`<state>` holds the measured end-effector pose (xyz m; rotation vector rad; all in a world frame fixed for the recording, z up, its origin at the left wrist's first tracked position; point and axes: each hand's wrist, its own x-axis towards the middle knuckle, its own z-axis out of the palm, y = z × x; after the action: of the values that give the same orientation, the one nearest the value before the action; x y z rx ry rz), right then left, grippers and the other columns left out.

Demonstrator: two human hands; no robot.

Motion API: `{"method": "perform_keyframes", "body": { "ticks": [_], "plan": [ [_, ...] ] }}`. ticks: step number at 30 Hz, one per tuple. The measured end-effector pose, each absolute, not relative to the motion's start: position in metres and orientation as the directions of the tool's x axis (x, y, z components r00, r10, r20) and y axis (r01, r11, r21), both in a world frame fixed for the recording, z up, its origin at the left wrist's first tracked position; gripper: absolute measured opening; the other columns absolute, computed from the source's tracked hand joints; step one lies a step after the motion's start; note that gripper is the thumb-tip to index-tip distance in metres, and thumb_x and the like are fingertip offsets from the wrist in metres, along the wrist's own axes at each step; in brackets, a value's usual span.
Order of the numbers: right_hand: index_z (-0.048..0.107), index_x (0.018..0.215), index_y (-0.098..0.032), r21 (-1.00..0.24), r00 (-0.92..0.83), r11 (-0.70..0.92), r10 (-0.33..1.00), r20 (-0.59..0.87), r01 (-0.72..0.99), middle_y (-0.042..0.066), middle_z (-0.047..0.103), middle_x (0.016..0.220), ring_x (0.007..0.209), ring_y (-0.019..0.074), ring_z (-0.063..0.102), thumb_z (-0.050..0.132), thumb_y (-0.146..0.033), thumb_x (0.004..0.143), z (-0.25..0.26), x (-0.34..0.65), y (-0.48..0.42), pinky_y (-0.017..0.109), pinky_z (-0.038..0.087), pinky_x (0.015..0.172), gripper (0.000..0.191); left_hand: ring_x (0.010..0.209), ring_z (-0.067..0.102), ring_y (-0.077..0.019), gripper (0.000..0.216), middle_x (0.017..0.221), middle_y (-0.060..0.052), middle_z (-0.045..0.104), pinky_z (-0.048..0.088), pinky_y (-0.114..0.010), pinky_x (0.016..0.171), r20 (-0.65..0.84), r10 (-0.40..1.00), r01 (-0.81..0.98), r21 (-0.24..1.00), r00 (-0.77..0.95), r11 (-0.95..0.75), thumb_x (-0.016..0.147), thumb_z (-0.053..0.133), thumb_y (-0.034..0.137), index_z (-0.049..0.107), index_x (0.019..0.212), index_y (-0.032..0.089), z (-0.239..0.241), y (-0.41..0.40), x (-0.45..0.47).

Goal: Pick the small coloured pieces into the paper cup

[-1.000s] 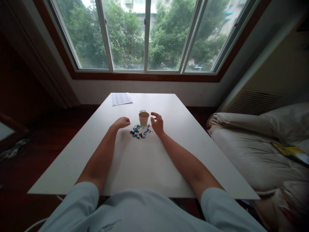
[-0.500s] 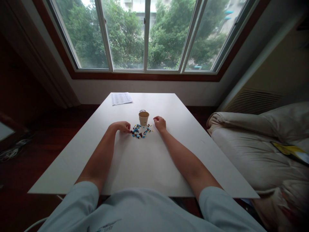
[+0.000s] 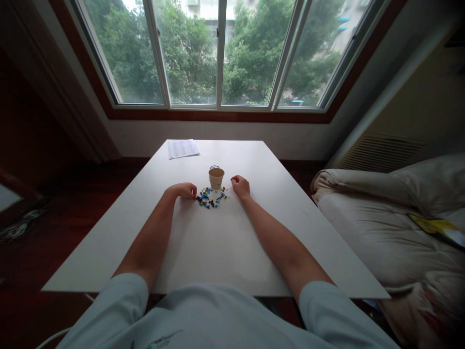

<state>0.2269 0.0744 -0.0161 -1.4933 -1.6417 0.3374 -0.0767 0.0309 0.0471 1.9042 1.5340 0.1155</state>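
Small blue, dark brown and yellow pieces (image 3: pixel 207 198) lie scattered in a loose ring on the white table; they are too small to name their kind. At their far side stands an upright tan paper cup (image 3: pixel 216 179). My left hand (image 3: pixel 187 190) rests at the left edge of the pieces, its fingers bent down in a pinch beside dark ones. Whether a piece is between those fingertips is hidden. To the right of the cup, apart from it, my right hand (image 3: pixel 241 186) lies on the table with curled fingers. The inside of that hand does not show.
Printed sheets of paper (image 3: pixel 183 149) lie at the far left corner of the white table (image 3: pixel 218 247). Behind the cup is a small dark looped thing (image 3: pixel 214 166). A cream sofa (image 3: pixel 356 223) stands on the right, and a wide window (image 3: pixel 218 58) is ahead.
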Motion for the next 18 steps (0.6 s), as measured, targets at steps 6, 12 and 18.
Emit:
{"method": "perform_keyframes", "body": {
  "ticks": [6,12,18],
  "plan": [
    [0.073,0.087,-0.022,-0.693,0.101,0.251,0.900,0.424,0.676,0.003,0.073,0.088,0.083,0.0183,0.063,0.052,-0.026,0.083,-0.020,0.226,0.077,0.031,0.048,0.083,0.021,0.063,0.056,-0.0155,0.012,0.072,-0.002,0.068,0.040,-0.024,0.059,-0.190,0.953,0.867,0.483,0.237,-0.119,0.056,0.072,0.021,0.072,0.068,0.021,0.041,0.034,-0.077],
    [0.072,0.087,-0.023,-0.682,0.088,0.263,0.897,0.434,0.682,0.002,0.073,0.087,0.083,0.0183,0.063,0.053,-0.026,0.083,-0.024,0.226,0.079,0.031,0.048,0.082,0.021,0.064,0.056,-0.0158,0.010,0.069,-0.002,0.068,0.039,-0.024,0.058,-0.094,0.970,0.819,0.557,0.224,-0.135,0.056,0.073,0.021,0.071,0.066,0.021,0.038,0.030,-0.071],
    [0.073,0.089,-0.023,-0.681,0.081,0.256,0.904,0.421,0.686,0.002,0.073,0.089,0.084,0.0182,0.063,0.053,-0.026,0.084,-0.023,0.225,0.077,0.030,0.047,0.082,0.021,0.070,0.060,-0.0157,0.018,0.075,-0.001,0.070,0.042,-0.022,0.061,-0.163,0.939,0.825,0.537,0.303,-0.173,0.059,0.071,0.027,0.074,0.076,0.021,0.037,0.030,-0.066]
  ]
}}
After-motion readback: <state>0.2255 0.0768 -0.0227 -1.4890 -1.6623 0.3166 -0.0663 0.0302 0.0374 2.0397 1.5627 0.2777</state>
